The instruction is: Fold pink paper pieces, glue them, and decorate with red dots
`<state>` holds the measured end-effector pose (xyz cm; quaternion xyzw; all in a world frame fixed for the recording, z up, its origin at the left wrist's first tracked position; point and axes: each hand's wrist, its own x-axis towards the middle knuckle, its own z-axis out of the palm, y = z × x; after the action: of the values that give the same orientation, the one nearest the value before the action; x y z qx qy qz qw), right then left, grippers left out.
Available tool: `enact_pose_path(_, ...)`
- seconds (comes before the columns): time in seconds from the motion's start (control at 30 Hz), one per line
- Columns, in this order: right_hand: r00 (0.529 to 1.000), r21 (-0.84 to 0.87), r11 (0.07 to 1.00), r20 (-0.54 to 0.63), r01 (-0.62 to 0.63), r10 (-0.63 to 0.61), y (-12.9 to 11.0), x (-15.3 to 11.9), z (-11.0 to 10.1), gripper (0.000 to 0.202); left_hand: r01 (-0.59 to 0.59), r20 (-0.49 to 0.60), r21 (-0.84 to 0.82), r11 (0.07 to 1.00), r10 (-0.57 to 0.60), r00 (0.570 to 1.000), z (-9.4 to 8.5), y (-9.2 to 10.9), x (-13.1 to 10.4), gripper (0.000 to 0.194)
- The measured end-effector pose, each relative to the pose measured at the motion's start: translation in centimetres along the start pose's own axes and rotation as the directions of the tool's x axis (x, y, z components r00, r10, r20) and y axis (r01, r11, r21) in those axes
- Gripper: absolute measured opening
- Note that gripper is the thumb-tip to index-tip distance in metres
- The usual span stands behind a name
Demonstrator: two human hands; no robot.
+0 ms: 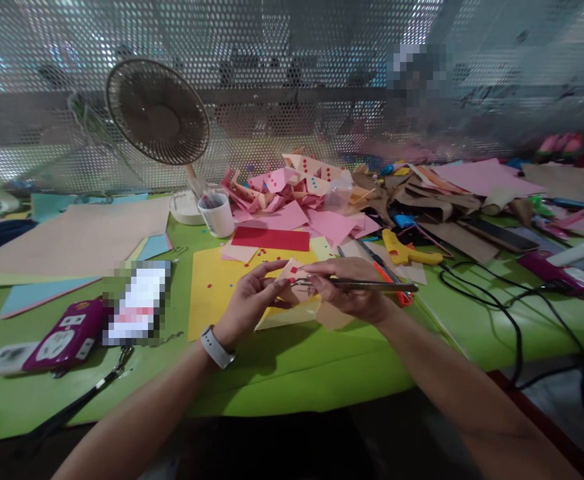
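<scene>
Heaped folded paper (275,181) and a yellow glue gun (406,252) mark a craft workspace.

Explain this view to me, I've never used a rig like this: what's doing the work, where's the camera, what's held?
There's no machine: these are a person's bare hands, seen from one camera worn on the head, looking forward and down. The left hand holds a small pale paper piece with red on it. The right hand holds a slim metal tool. Beneath them is a yellow sheet on a green table. Beyond lie a red paper strip, a white cup and a fan; a yellow glue gun lies to the right.
</scene>
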<state>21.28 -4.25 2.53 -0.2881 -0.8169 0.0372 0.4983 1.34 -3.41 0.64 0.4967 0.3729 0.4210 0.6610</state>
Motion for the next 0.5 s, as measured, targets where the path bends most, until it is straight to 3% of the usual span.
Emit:
enact_pose_path(0.1, 0.979, 0.085, 0.980, -0.086, -0.177, 0.184, 0.2, -0.2, 0.4, 0.015, -0.053, -0.026, 0.028, 0.998, 0.054, 0.998, 0.1, 0.1, -0.1, 0.059)
enact_pose_path(0.2, 0.939, 0.203, 0.928, -0.085, -0.312, 0.334, 0.2, -0.1, 0.8, 0.019, -0.093, -0.039, 0.050, 0.994, 0.095, 0.995, 0.3, 0.2, -0.2, 0.061)
enact_pose_path(0.5, 0.950, 0.344, 0.896, -0.032, -0.282, 0.311, 0.4, 0.1, 1.1, 0.021, -0.102, -0.017, 0.051, 0.994, 0.103, 0.995, 0.3, 0.1, -0.2, 0.061)
